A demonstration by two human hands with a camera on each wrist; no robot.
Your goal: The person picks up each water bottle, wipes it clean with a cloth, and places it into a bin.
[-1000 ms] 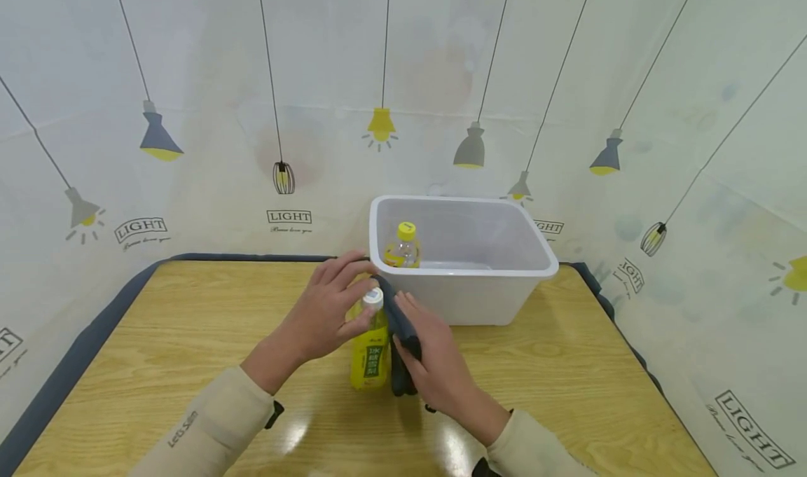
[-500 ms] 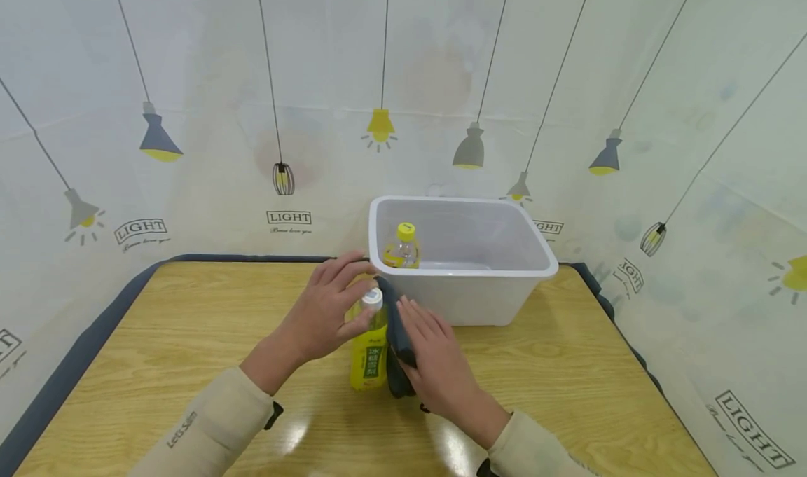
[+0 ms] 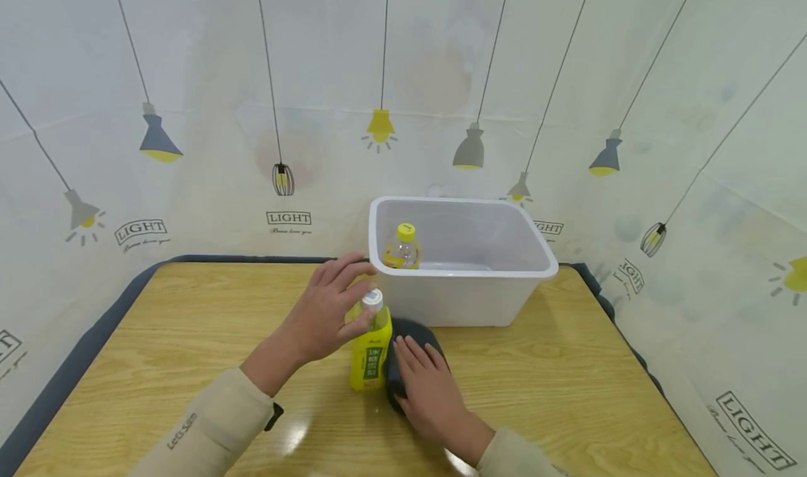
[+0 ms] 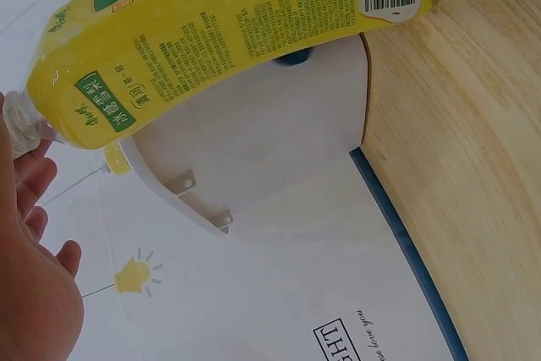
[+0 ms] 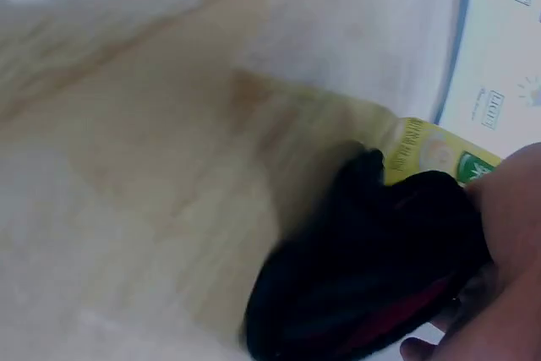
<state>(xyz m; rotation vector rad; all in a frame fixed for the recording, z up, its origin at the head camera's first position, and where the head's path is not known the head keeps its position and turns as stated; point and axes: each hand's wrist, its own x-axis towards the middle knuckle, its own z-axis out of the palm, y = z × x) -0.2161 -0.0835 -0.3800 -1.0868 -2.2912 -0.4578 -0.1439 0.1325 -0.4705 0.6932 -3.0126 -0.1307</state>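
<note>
My left hand (image 3: 330, 309) holds a yellow drink bottle (image 3: 372, 358) by its white cap (image 3: 373, 298), and the bottle stands upright on the table. In the left wrist view the bottle's printed label (image 4: 220, 40) stretches across the top, with the curled fingers at the cap. Right beside the bottle, my right hand (image 3: 431, 393) holds a dark cloth (image 3: 412, 328), its fingers lying along the fabric. The cloth (image 5: 372, 251) is bunched and blurred in the right wrist view, with a reddish patch showing; part of the bottle (image 5: 423, 148) appears behind it.
Behind the hands stands a white plastic bin (image 3: 460, 298); inside it at the left is a bottle with a yellow cap (image 3: 406, 232). The wooden table (image 3: 208, 323) has a dark blue edging, and a lamp-printed curtain (image 3: 328, 78) hangs around it.
My right hand has drawn the dark cloth down toward me and turned it, so it spreads lower beside the bottle, off the bin's front corner. My left hand and the bottle stay nearly still.
</note>
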